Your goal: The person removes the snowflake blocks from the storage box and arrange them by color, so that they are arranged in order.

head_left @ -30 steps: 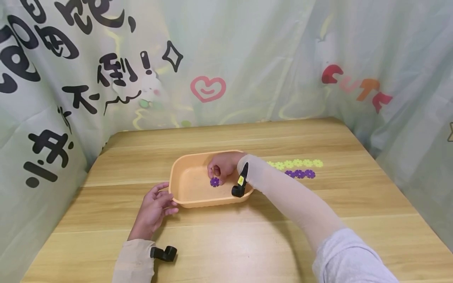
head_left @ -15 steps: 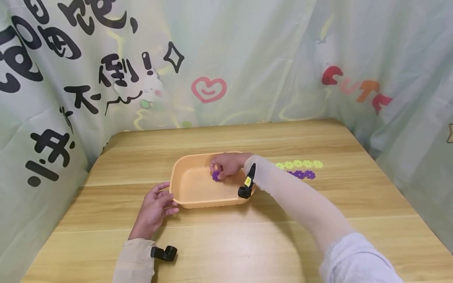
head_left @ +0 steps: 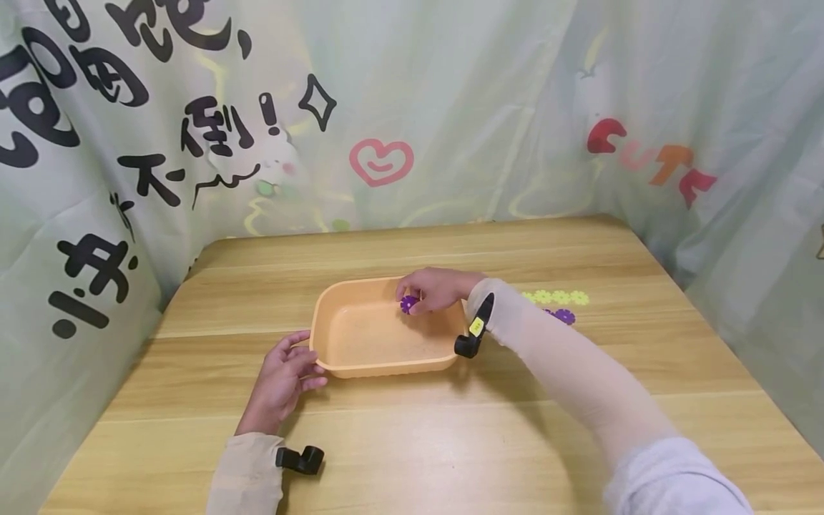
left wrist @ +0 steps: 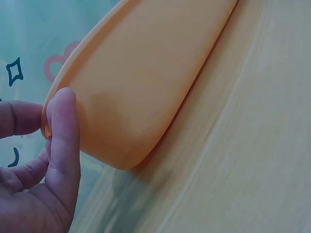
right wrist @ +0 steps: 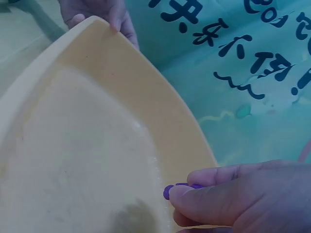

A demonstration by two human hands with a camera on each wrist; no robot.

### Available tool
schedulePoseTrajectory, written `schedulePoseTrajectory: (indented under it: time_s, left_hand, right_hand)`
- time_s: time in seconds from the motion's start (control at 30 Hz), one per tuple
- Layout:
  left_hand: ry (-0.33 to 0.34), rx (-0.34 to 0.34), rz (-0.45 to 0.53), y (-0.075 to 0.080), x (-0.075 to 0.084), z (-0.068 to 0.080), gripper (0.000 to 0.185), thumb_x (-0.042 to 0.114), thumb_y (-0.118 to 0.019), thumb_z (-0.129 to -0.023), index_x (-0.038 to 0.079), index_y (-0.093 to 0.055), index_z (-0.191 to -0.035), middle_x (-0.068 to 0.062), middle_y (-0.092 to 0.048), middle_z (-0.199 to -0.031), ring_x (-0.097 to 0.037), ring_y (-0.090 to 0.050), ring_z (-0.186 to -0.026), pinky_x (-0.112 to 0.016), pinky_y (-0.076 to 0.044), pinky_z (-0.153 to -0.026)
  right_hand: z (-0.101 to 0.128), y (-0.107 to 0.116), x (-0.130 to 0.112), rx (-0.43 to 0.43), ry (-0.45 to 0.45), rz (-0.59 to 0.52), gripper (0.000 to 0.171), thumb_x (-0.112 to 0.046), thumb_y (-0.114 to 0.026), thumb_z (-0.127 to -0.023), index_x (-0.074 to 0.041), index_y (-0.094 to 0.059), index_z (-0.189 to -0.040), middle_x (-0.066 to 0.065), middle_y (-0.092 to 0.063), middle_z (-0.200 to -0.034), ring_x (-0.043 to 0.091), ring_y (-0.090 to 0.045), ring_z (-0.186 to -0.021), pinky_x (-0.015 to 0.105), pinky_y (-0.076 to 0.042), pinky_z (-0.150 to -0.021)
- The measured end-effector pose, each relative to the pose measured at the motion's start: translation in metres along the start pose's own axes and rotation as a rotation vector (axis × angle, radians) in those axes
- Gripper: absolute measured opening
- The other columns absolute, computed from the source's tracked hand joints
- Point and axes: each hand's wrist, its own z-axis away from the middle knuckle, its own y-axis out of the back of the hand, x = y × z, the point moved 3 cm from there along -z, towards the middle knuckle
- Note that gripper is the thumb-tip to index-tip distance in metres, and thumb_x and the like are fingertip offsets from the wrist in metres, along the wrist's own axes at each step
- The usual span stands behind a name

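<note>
A purple flower-shaped plastic disc (head_left: 408,305) is pinched between the thumb and fingers of my right hand (head_left: 438,287), above the inside of an orange plastic basin (head_left: 386,370). Part of the disc's purple edge (right wrist: 168,191) shows past the thumb in the right wrist view. My left hand (head_left: 283,379) grips the basin's near left corner. In the left wrist view, its thumb and fingers pinch the rim from both sides. No other disc shows in the visible part of the basin.
On the wooden table (head_left: 412,443), right of the basin, lie a row of yellow flower-shaped discs (head_left: 560,297) and purple discs (head_left: 565,316) nearer me. My right forearm partly covers both rows. A printed curtain (head_left: 450,107) hangs behind the table.
My right hand has lifted the purple disc from the basin's floor and moved right and away from me. My left hand stays on the rim.
</note>
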Motion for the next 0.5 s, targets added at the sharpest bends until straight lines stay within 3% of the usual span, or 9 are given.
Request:
schedulePoseTrajectory:
  time_s: [0.3,0.5]
  left_hand:
    - [0.007,-0.012,0.005,-0.001,-0.001,-0.001,0.047,-0.006,-0.047,-0.095,0.001,-0.032,-0.138,-0.008,-0.049,-0.096,-0.012,-0.059,-0.066,-0.026,-0.06,-0.06]
    - [0.006,-0.01,0.006,0.0,-0.001,-0.001,0.048,-0.006,-0.048,-0.094,0.001,-0.032,-0.139,-0.009,-0.05,-0.098,-0.013,-0.059,-0.067,-0.026,-0.06,-0.06]
  right_hand:
    - [0.024,0.015,0.006,0.054,-0.069,-0.096,0.037,-0.001,-0.067,-0.088,-0.001,-0.057,-0.124,0.005,-0.066,-0.094,0.018,-0.063,-0.081,0.026,-0.056,-0.069]
    - [0.043,0.026,0.011,0.113,-0.111,-0.182,0.037,0.002,-0.066,-0.088,-0.001,-0.056,-0.124,0.011,-0.067,-0.096,0.025,-0.066,-0.076,0.035,-0.059,-0.065]
